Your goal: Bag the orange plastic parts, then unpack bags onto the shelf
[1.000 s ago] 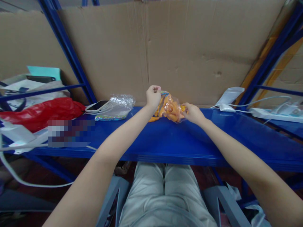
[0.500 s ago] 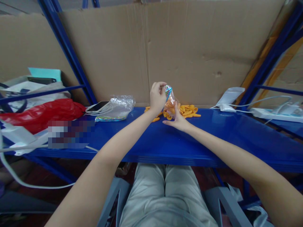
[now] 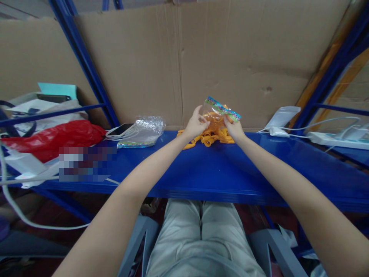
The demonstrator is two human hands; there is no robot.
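A clear plastic bag with a colourful printed strip along its top edge is held up between both hands above the blue shelf. My left hand pinches its left side. My right hand grips its right side. Under the bag lies a pile of small orange pieces on the shelf, close to the cardboard back wall. Some orange shows through the bag; whether pieces remain inside is unclear.
Another clear plastic bag and a phone lie to the left, beside a red bag. White chargers and cables with a power strip lie to the right. Blue rack posts frame the shelf.
The orange pieces went from the bag onto the shelf. The bag rose and is now held by both hands; my right hand moved from the shelf onto the bag.
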